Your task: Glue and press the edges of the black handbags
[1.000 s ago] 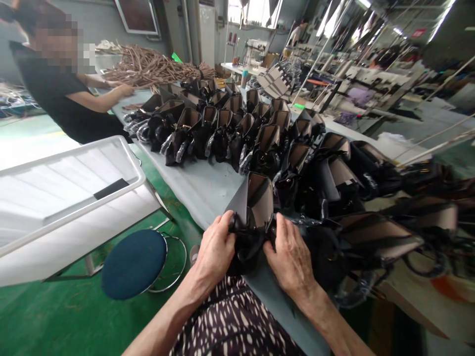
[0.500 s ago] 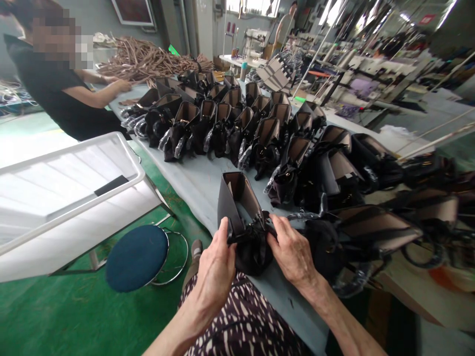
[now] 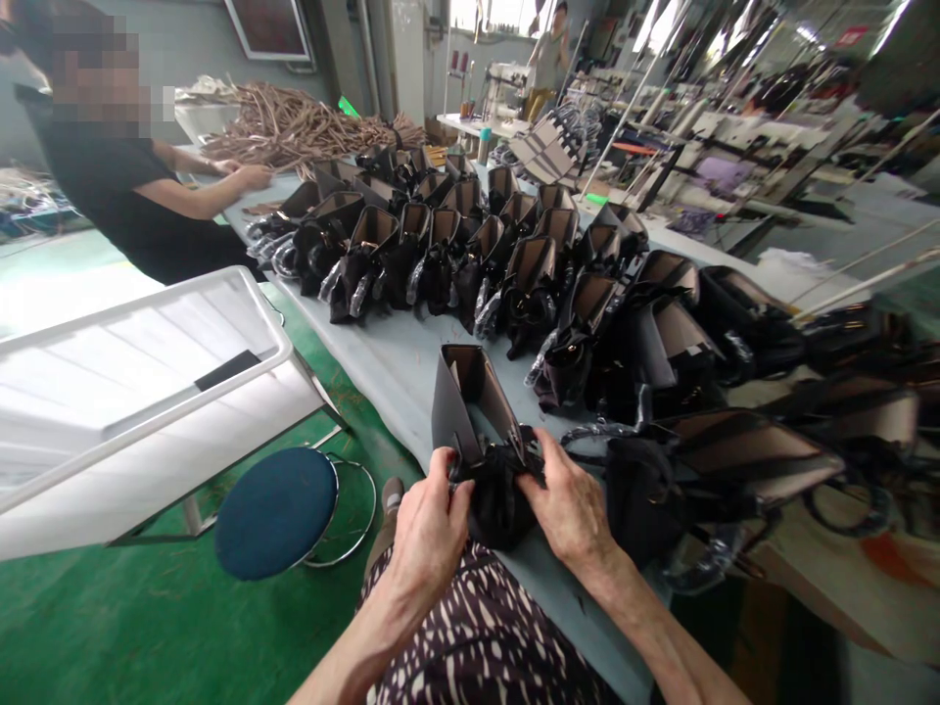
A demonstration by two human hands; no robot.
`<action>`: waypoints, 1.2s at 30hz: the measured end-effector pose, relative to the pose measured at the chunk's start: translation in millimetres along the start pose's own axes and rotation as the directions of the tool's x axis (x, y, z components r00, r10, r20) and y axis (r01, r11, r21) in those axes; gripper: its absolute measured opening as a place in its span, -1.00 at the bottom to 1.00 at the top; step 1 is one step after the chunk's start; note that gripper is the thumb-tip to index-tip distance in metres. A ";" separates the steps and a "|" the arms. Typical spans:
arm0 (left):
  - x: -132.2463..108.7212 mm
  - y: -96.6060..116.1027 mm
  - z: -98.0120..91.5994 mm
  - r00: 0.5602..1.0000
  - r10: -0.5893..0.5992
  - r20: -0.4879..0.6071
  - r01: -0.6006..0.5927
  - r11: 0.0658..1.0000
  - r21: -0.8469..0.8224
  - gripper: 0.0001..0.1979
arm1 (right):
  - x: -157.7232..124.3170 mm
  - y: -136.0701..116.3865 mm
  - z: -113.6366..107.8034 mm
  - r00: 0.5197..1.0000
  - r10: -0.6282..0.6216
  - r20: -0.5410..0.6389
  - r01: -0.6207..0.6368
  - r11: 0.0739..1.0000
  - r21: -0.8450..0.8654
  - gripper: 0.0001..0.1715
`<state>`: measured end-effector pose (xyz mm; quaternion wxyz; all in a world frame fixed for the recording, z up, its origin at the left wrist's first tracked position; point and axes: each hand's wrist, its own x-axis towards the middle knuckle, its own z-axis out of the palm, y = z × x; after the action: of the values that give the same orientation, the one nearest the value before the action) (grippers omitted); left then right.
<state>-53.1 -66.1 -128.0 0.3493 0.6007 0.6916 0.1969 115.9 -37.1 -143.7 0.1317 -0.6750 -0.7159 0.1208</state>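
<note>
Directly in front of me a black handbag stands at the table's near edge, its stiff frame open at the top and showing a tan-brown inside. Soft black fabric bunches at its near end. My left hand pinches the left side of that fabric between thumb and fingers. On the opposite side my right hand grips the fabric by the right panel's end. The fingertips of both hands are partly hidden in the dark folds. Just right of my right hand lies another black handbag with a plastic-wrapped handle.
Many similar bags crowd the blue-grey table. Left are a white bin with a dark piece inside and a blue round stool. A co-worker stands by a heap of brown strips. Sewing machines stand behind.
Both hands keep hold of the bag and have shifted slightly at its near end, the right thumb moving inward on the fabric. The whole view has drifted a little.
</note>
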 end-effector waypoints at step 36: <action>0.2 12.7 4.2 0.999 0.045 0.022 -0.050 0.909 0.414 -0.88 | -13.3 -17.7 56.5 0.992 0.126 0.016 -0.117 0.857 0.502 -0.64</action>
<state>-41.3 -63.9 -122.1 0.2132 0.6788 0.7009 0.0506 80.3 -51.2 -190.8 0.3009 -0.6622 -0.6149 0.3048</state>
